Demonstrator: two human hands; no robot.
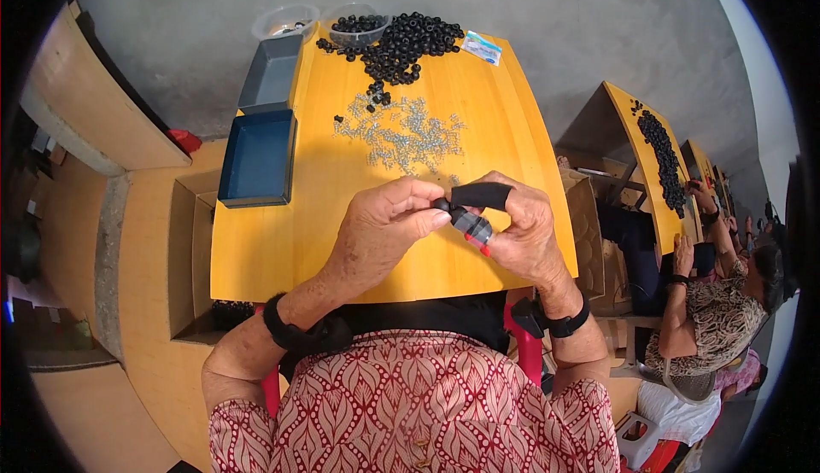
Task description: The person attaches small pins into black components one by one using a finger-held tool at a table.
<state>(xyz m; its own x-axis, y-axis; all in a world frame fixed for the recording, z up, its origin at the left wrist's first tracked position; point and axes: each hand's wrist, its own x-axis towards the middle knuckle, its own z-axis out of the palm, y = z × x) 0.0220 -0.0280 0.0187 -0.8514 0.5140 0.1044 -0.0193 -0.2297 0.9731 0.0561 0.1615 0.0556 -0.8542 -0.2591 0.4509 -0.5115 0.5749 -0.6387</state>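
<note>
My left hand (389, 224) pinches a small black round part (442, 205) between thumb and fingers, above the near half of the table. Closed around a short black-and-grey hand tool (471, 227) with a red end is my right hand (523, 227); the tool meets the black part, and its exact kind is unclear. A black band or wrap (481, 195) runs along the right index finger. Just beyond the hands lie many small silver metal pieces (410, 136), which look like screws. Farther back is a heap of black round parts (418, 37).
On the yellow table (299, 251), a dark blue tray (256, 161) and a grey tray (272, 72) line the left edge. Two clear bowls (284, 22) and a blue-white packet (482, 48) sit at the back. Right, co-workers sit at another table (641, 153) with black parts.
</note>
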